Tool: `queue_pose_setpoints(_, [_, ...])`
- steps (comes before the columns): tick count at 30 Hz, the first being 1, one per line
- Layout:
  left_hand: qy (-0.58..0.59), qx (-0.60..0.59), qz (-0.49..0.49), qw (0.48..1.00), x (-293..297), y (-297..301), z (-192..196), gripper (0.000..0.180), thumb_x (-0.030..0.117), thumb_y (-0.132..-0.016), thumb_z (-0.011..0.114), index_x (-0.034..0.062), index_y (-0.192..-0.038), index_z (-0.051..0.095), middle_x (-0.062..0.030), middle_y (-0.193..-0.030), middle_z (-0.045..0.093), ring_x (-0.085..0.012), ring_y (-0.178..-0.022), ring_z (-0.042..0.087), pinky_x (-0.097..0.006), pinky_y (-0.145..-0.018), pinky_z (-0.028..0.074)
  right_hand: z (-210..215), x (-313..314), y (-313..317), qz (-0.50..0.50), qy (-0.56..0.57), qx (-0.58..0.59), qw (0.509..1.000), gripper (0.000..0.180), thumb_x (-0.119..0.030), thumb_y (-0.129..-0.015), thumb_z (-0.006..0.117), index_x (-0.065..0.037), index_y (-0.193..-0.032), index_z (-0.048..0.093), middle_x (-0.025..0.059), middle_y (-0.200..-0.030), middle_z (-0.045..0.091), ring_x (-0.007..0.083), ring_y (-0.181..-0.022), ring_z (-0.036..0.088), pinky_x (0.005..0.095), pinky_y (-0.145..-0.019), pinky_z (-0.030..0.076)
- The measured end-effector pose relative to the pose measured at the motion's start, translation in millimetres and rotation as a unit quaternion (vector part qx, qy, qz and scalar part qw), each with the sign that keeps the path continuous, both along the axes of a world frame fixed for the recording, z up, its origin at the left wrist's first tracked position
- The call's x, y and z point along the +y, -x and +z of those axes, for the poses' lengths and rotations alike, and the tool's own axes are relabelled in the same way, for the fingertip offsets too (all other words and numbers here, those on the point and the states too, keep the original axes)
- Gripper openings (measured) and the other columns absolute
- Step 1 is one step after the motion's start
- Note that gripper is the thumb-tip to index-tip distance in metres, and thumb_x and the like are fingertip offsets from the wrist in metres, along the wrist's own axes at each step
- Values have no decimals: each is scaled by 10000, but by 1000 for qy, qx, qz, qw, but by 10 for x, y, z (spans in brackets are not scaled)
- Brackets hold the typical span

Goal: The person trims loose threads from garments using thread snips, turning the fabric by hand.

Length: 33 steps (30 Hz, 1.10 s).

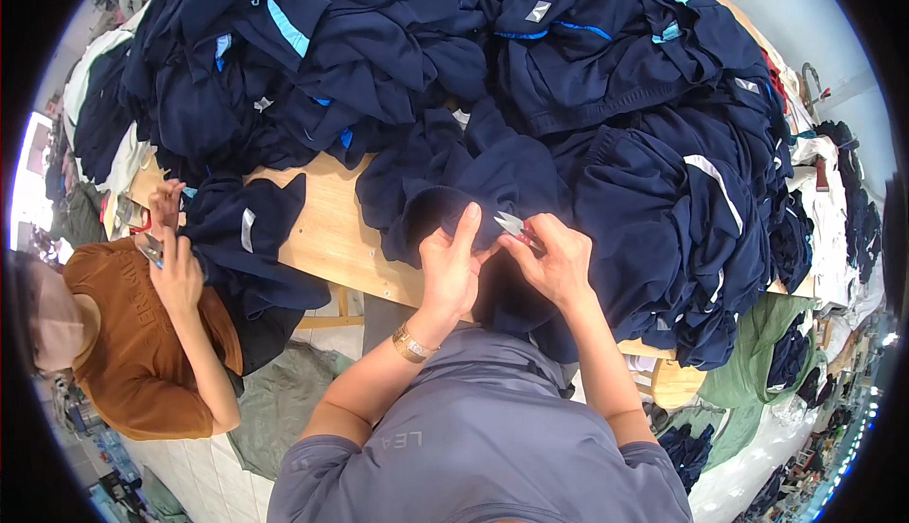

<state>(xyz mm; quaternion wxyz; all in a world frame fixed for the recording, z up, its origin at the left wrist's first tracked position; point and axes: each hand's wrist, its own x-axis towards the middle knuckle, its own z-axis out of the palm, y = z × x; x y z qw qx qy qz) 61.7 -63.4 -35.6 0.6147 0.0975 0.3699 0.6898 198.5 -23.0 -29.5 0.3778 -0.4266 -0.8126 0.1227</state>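
My left hand pinches the edge of a dark navy garment that lies on the wooden table just in front of me. My right hand grips small metal thread snips, their tips at the fabric beside my left thumb. A gold bracelet circles my left wrist. The garment drapes over the table's near edge below my hands.
Large heaps of navy garments with light-blue trim cover the far and right table. A person in a brown shirt sits at left, handling another navy garment with snips. Green cloth and more clothes lie at the right.
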Motion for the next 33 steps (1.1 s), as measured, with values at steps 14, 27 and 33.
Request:
queue_pose_setpoints(14, [-11, -16, -22, 1000, 22, 37, -7, 229, 240, -934, 539, 20, -907, 596, -60, -917, 622, -148, -832, 625, -385, -805, 556, -57, 15, -19, -27, 115, 116, 986, 318, -270, -790, 713, -30, -704, 523, 49, -563, 473, 155, -440, 432, 274, -434, 347])
queue_pose_setpoints(27, [54, -135, -39, 989, 75, 124, 181, 183, 217, -907, 585, 91, -783, 537, 14, -804, 524, -111, -762, 585, -443, -792, 570, -20, 68, 49, -20, 289, 204, 935, 354, -311, -846, 663, -26, -736, 483, 1, -553, 382, 75, -525, 339, 244, -473, 302])
queue_pose_setpoints(33, [21, -116, -52, 992, 54, 140, 74, 116, 167, -914, 567, 61, -867, 582, -41, -909, 615, -164, -867, 630, -412, -782, 575, 55, 32, 40, -19, 150, 78, 985, 347, -325, -815, 678, -38, -717, 511, 75, -544, 488, 213, -453, 478, 309, -441, 366])
